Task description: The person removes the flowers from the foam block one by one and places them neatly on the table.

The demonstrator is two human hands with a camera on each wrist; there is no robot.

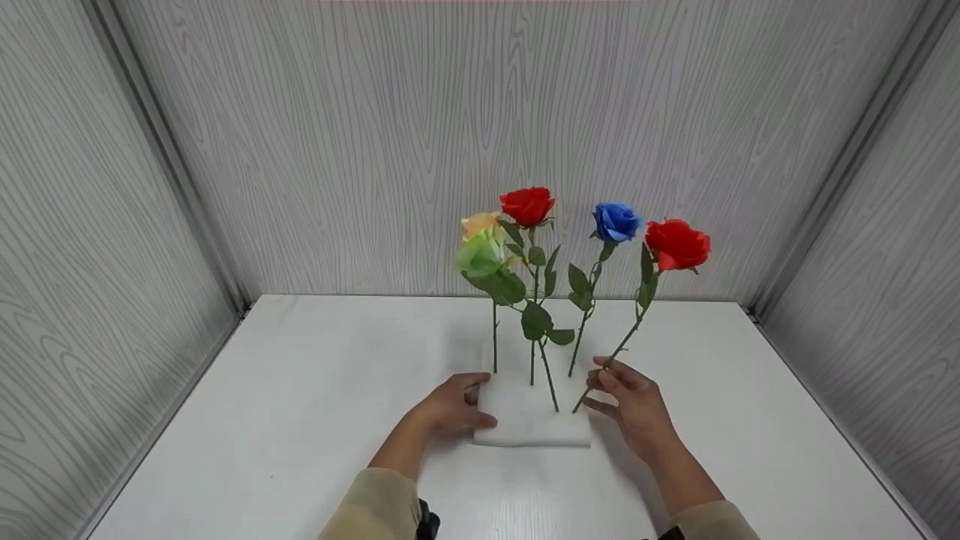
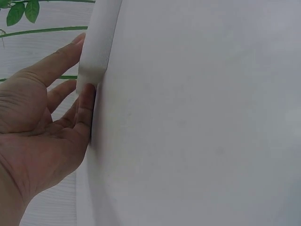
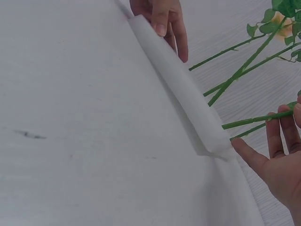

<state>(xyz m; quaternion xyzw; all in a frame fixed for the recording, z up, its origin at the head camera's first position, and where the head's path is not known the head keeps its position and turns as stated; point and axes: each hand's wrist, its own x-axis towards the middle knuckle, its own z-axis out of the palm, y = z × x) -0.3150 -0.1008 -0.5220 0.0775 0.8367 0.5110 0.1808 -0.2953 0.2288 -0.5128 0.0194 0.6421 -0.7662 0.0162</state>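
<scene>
A white foam block [image 1: 517,433] lies on the table with several artificial roses standing in it. My left hand [image 1: 448,405] holds its left side, thumb near the front corner; the left wrist view shows the fingers at the block's end [image 2: 96,44]. My right hand [image 1: 636,409] pinches the stem of a red rose [image 1: 678,244], which leans right, its lower end at the block's right front corner. Behind it a blue rose [image 1: 616,223] tilts right. Another red rose [image 1: 527,206] stands near the middle, and a green rose [image 1: 480,255] overlaps a yellow-orange rose [image 1: 478,223] at the left.
The white table [image 1: 337,375] is bounded by a wood-grain back panel [image 1: 375,150] and two side panels, left [image 1: 90,225] and right [image 1: 877,225]. In the right wrist view, a dark smudge [image 3: 29,134] marks a white surface.
</scene>
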